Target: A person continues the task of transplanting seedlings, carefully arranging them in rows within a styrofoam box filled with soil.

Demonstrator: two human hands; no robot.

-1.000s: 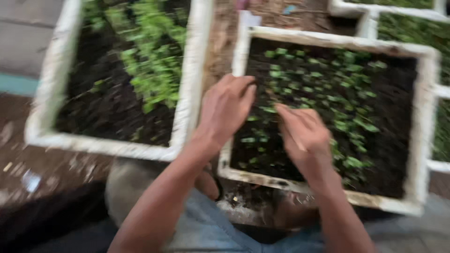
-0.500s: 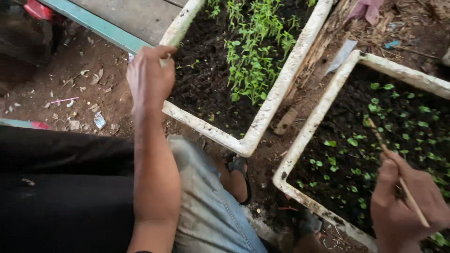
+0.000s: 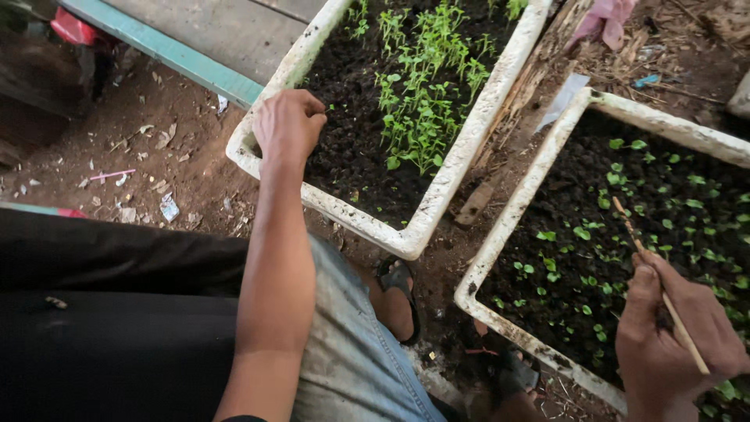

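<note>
Since half a second ago my left hand (image 3: 287,125) has slid right onto the left tray (image 3: 437,203), fingers curled down, seemingly pinching a seedling from its soil, while my right hand (image 3: 676,344), lower right, grips a thin stick (image 3: 660,289) over the right tray (image 3: 508,234).

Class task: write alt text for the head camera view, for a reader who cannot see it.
A person's left hand reaches into a white seedling tray of dark soil, while the right hand holds a thin wooden stick over a second tray of small green sprouts.
</note>
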